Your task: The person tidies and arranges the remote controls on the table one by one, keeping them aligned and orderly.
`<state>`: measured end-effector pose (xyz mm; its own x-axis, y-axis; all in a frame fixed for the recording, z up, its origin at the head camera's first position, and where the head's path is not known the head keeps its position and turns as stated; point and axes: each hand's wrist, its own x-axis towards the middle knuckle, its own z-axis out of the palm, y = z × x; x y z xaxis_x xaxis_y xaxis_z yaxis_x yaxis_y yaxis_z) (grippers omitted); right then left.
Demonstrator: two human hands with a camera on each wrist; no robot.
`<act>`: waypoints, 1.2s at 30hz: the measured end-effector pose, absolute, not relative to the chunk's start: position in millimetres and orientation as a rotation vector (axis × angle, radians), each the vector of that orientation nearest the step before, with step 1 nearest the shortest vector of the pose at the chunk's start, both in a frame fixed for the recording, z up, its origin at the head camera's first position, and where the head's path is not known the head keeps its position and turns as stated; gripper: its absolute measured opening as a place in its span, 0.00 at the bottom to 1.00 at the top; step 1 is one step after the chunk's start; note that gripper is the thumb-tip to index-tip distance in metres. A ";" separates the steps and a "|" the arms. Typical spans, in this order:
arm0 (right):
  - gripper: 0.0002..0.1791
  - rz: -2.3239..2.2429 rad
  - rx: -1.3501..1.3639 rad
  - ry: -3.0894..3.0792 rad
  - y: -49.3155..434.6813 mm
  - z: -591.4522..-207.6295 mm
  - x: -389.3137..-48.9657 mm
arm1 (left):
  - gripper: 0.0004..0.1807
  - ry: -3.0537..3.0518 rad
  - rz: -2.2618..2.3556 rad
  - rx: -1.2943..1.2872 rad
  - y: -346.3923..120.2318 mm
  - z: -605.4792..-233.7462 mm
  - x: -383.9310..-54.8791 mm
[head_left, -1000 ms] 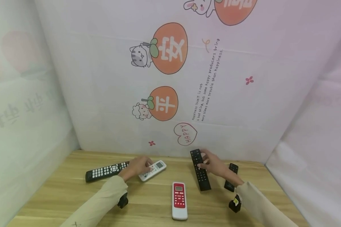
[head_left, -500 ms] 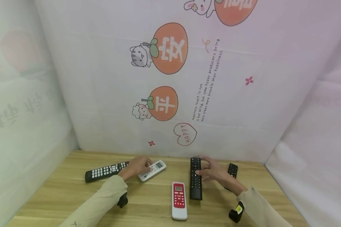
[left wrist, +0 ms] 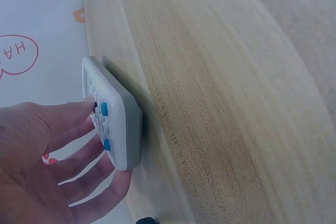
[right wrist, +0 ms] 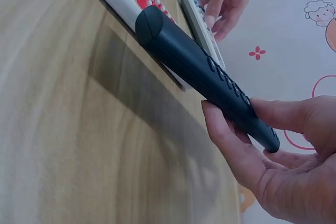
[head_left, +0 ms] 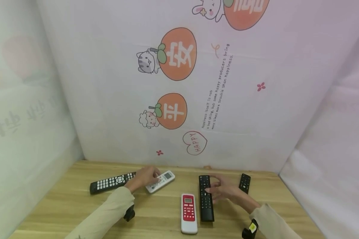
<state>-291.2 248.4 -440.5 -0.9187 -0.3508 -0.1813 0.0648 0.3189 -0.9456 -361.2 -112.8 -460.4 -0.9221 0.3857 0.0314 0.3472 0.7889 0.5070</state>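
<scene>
Head view, white remote (head_left: 165,180) in left hand (head_left: 145,177), black remote (head_left: 206,200) in right hand (head_left: 225,190)

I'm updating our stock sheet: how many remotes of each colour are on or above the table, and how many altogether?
Black remotes: 3
White remote: 1
Red-and-white remote: 1
Total: 5

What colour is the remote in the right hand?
The remote is black; the head view shows it best.
</scene>
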 end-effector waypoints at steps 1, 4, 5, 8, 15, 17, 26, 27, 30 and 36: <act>0.47 -1.628 -0.242 2.234 247.9 -441.4 -290.0 | 0.17 2.900 0.801 0.591 -112.7 -460.9 -360.9; 0.47 -1.619 -0.193 2.240 246.1 -442.9 -286.8 | 0.17 2.900 0.798 0.583 -112.6 -461.3 -360.4; 0.47 -1.620 -0.183 2.238 245.6 -443.0 -285.8 | 0.17 2.899 0.800 0.579 -112.6 -461.2 -360.2; 0.47 -1.613 -0.152 2.246 244.5 -443.4 -282.0 | 0.17 2.903 0.799 0.571 -112.3 -460.8 -360.0; 0.40 -1.596 -0.115 2.206 244.9 -446.6 -272.6 | 0.17 2.904 0.803 0.577 -111.8 -460.4 -359.8; 0.37 -1.596 -0.116 2.190 245.3 -447.6 -269.8 | 0.17 2.903 0.810 0.583 -111.8 -460.4 -359.8; 0.33 -1.605 -0.166 2.137 245.8 -455.8 -261.3 | 0.17 2.908 0.815 0.594 -111.1 -461.2 -359.3; 0.34 -1.590 -0.169 2.157 245.6 -456.9 -260.9 | 0.17 2.909 0.815 0.596 -110.9 -461.5 -359.2; 0.33 -1.519 -0.163 2.239 243.3 -459.7 -260.3 | 0.17 2.910 0.808 0.590 -110.4 -462.2 -358.5; 0.29 -1.413 -0.090 2.340 232.1 -455.6 -258.1 | 0.17 2.919 0.776 0.560 -110.1 -460.4 -358.4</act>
<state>-258.1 232.1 -455.6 -0.9163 -0.2586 -0.3058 0.1504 0.4856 -0.8612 -358.4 -110.1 -460.4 -0.9311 0.3637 0.0257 0.3285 0.8060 0.4924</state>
